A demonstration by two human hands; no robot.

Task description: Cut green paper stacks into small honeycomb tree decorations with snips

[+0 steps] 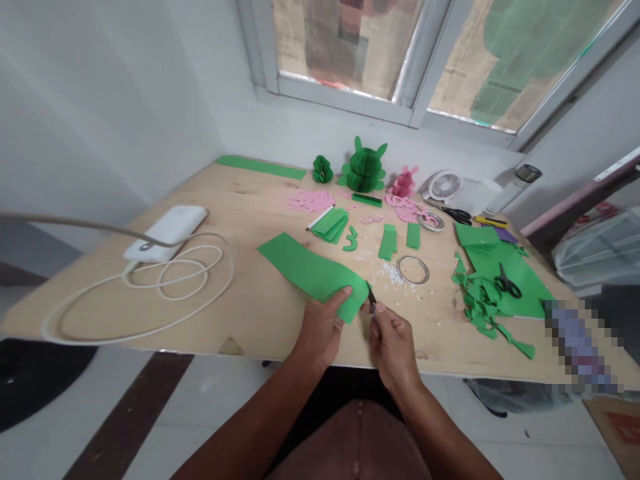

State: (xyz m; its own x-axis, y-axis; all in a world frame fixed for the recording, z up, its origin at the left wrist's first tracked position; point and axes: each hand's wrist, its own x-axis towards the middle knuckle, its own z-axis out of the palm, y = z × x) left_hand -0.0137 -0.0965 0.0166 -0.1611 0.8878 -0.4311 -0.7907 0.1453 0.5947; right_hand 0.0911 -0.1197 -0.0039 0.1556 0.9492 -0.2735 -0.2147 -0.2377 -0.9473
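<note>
My left hand point(321, 328) pinches a green paper strip point(310, 270) over the wooden table point(255, 313); my right hand point(396, 340) is clamped on scissors point(371, 293) at the strip's right end. The loose left end could swing, skewing any cut; with 2 hands close, slipping might nick me.

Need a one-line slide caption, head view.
Left hand holds a long green paper strip; right hand holds small dark-bladed scissors at its end, over a pale wooden table.

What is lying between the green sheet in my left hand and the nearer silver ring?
In the head view, the scissors are at the edge of the green sheet; past them, small white scraps lie on the wooden table.
</note>
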